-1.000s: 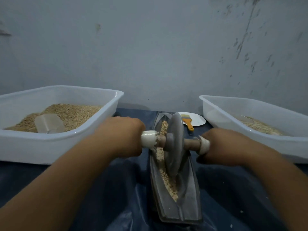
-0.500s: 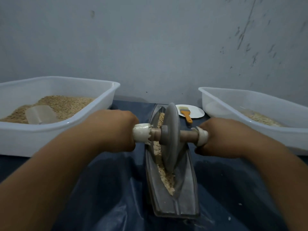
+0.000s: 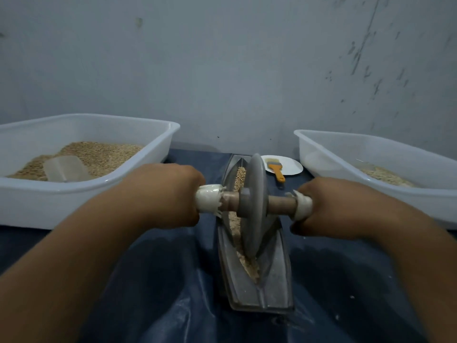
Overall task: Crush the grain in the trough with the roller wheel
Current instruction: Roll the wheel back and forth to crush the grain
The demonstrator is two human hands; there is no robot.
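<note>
Both hands gripping taped axle ends, left hand (image 3: pixel 163 194) at 9 o'clock & right hand (image 3: pixel 329 206) at 3 o'clock of roller wheel (image 3: pixel 254 206), standing mid-trough (image 3: pixel 274 276) on grain (image 3: pixel 249 263) w/ worktop beneath; wheel prob. heavy, stiff, tippy, so holding axle level.

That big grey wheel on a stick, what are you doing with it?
A person is crushing grain. The left hand and right hand each grip an end of the wooden axle through the grey stone roller wheel, which stands in the long grey boat-shaped trough on tan grain. White plastic tubs of grain sit on the left and right, and an orange-handled brush lies on a white plate behind.
</note>
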